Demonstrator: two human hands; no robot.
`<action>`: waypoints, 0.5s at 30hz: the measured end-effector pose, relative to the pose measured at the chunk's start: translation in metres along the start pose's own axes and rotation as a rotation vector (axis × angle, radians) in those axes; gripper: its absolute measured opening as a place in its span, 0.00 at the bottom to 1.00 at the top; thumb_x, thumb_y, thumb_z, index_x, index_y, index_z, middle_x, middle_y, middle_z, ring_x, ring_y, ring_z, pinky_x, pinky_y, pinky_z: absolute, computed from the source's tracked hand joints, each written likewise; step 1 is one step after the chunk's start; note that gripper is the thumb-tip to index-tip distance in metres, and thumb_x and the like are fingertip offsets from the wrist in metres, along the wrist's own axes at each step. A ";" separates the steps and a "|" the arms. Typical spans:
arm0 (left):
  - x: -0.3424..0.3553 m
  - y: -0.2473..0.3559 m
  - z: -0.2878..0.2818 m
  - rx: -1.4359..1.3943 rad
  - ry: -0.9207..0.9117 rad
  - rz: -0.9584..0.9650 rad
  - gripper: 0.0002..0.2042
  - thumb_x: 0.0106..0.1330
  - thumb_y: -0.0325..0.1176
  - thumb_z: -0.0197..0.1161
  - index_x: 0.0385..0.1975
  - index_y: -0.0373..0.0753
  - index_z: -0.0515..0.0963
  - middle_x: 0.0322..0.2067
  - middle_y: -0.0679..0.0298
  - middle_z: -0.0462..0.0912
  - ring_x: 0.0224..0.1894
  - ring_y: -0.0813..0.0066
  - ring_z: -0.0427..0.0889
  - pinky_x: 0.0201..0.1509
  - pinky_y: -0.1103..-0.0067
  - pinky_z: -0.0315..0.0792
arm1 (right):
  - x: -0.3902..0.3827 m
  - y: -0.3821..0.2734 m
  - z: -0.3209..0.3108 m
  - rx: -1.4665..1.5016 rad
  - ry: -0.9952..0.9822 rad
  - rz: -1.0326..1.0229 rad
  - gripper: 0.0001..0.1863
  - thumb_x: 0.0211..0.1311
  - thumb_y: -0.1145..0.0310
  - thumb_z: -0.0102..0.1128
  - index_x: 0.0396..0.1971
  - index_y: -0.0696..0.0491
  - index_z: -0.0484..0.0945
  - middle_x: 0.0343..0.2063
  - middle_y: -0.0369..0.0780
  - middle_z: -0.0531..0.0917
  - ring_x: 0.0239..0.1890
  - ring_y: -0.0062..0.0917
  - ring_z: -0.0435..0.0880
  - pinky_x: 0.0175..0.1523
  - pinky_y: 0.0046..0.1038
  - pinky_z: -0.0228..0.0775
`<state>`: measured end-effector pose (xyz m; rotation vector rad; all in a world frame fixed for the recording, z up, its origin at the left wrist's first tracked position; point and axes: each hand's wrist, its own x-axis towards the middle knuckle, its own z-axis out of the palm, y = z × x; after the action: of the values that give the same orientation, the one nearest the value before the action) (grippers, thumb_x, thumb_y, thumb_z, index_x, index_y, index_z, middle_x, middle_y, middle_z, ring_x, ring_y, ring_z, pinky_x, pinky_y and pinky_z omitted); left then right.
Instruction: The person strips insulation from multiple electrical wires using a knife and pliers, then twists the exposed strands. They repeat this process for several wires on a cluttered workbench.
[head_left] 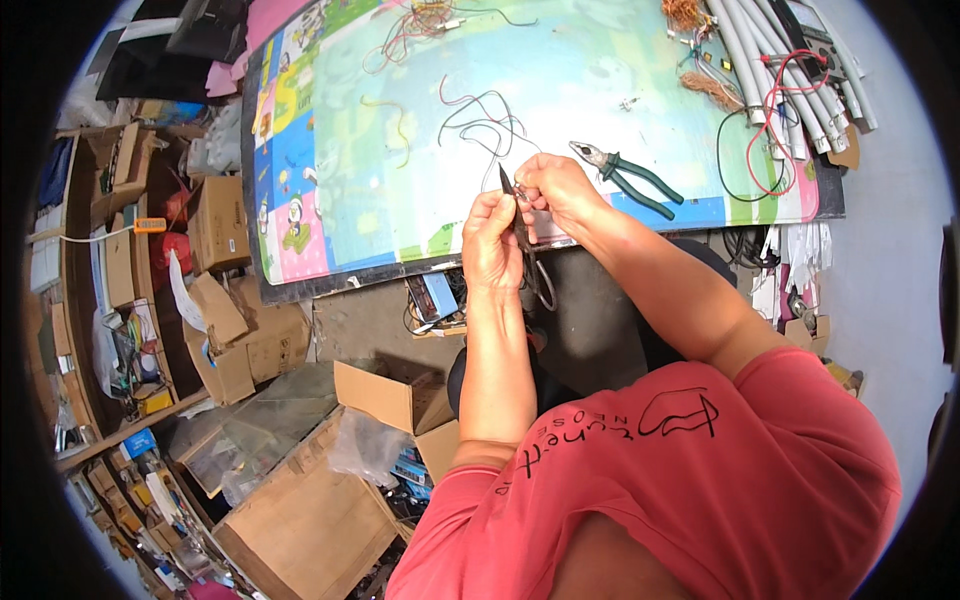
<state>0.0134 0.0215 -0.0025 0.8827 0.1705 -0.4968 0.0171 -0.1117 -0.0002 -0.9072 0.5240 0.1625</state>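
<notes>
Gripping: left hand (493, 245) curled round dark scissors (506, 182), points far | right hand (556, 187) pinched, apparently on 1 thin wire (480, 122) | wire runs across table (390, 210), far from fingers, leftward | likely light, limp, easily nicked; best held by fingertips near its end, clear of blades

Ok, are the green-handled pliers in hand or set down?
Set down: the green-handled pliers lie on the patterned mat, with the right hand and left hand both clear of them.
</notes>
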 end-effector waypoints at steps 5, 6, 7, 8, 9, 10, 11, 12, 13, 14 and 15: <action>-0.006 0.000 -0.004 -0.016 -0.066 -0.025 0.06 0.65 0.33 0.60 0.37 0.38 0.74 0.29 0.62 0.79 0.29 0.73 0.78 0.27 0.75 0.72 | 0.010 0.008 -0.007 -0.050 0.079 -0.068 0.02 0.51 0.77 0.53 0.22 0.57 0.75 0.17 0.36 0.74 0.21 0.20 0.71 0.25 0.23 0.60; -0.008 0.001 -0.005 -0.017 -0.107 -0.018 0.07 0.65 0.32 0.60 0.37 0.38 0.74 0.30 0.62 0.79 0.30 0.72 0.76 0.28 0.74 0.71 | 0.014 0.009 -0.010 -0.057 0.117 -0.110 0.03 0.51 0.77 0.53 0.21 0.57 0.75 0.17 0.37 0.74 0.21 0.20 0.71 0.25 0.23 0.60; -0.015 0.005 -0.001 -0.048 -0.158 0.031 0.06 0.65 0.32 0.60 0.38 0.38 0.74 0.30 0.62 0.78 0.30 0.72 0.76 0.28 0.74 0.71 | 0.022 0.010 -0.016 -0.064 0.160 -0.156 0.04 0.52 0.76 0.53 0.20 0.57 0.74 0.17 0.37 0.73 0.22 0.20 0.71 0.25 0.22 0.60; -0.026 0.014 0.009 -0.079 -0.220 0.069 0.06 0.65 0.32 0.59 0.38 0.38 0.74 0.30 0.62 0.78 0.30 0.71 0.75 0.28 0.74 0.71 | 0.055 0.008 -0.063 -0.047 0.165 -0.172 0.03 0.52 0.78 0.53 0.21 0.57 0.75 0.17 0.36 0.74 0.19 0.19 0.69 0.24 0.21 0.60; -0.031 0.022 0.013 -0.111 -0.283 0.102 0.06 0.65 0.32 0.59 0.38 0.38 0.74 0.31 0.62 0.78 0.31 0.71 0.75 0.29 0.74 0.70 | 0.087 0.006 -0.108 -0.031 0.167 -0.186 0.03 0.53 0.79 0.53 0.22 0.57 0.75 0.18 0.35 0.74 0.17 0.19 0.68 0.22 0.19 0.59; -0.032 0.028 -0.006 -0.117 -0.227 0.119 0.07 0.65 0.31 0.59 0.39 0.38 0.74 0.31 0.63 0.77 0.31 0.71 0.74 0.29 0.74 0.70 | 0.065 -0.010 -0.086 0.006 0.215 -0.187 0.04 0.54 0.77 0.54 0.22 0.56 0.75 0.19 0.35 0.76 0.19 0.19 0.70 0.23 0.21 0.62; -0.030 0.033 -0.019 -0.130 -0.183 0.151 0.07 0.66 0.31 0.58 0.40 0.38 0.74 0.31 0.63 0.77 0.31 0.71 0.74 0.29 0.74 0.69 | 0.041 -0.038 -0.060 0.033 0.254 -0.205 0.04 0.56 0.75 0.55 0.22 0.56 0.76 0.19 0.35 0.77 0.20 0.19 0.72 0.25 0.22 0.65; -0.035 0.040 -0.021 -0.136 -0.217 0.144 0.08 0.66 0.32 0.58 0.41 0.38 0.74 0.30 0.63 0.77 0.31 0.71 0.73 0.29 0.76 0.68 | 0.037 -0.040 -0.057 -0.006 0.231 -0.194 0.04 0.56 0.74 0.57 0.23 0.56 0.76 0.20 0.35 0.77 0.20 0.18 0.72 0.25 0.21 0.65; -0.034 0.041 -0.020 -0.155 -0.262 0.156 0.08 0.65 0.32 0.58 0.41 0.38 0.74 0.30 0.63 0.77 0.30 0.72 0.73 0.29 0.76 0.67 | 0.033 -0.041 -0.059 -0.045 0.209 -0.183 0.04 0.57 0.73 0.58 0.24 0.56 0.76 0.20 0.34 0.77 0.21 0.17 0.72 0.25 0.20 0.64; -0.030 0.041 -0.017 -0.173 -0.308 0.168 0.08 0.65 0.32 0.59 0.41 0.38 0.74 0.30 0.63 0.77 0.30 0.72 0.73 0.28 0.76 0.67 | 0.031 -0.043 -0.059 -0.084 0.187 -0.172 0.05 0.57 0.71 0.59 0.25 0.56 0.76 0.20 0.34 0.77 0.21 0.16 0.72 0.24 0.19 0.64; -0.029 0.041 -0.015 -0.184 -0.355 0.172 0.08 0.65 0.32 0.59 0.41 0.37 0.74 0.30 0.63 0.77 0.30 0.72 0.73 0.28 0.76 0.67 | 0.030 -0.041 -0.055 -0.156 0.165 -0.180 0.06 0.57 0.71 0.60 0.26 0.56 0.76 0.21 0.34 0.77 0.21 0.16 0.72 0.24 0.19 0.64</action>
<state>0.0093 0.0648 0.0268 0.6109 -0.1813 -0.4606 0.0378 -0.1831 -0.0137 -1.1208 0.5851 -0.0362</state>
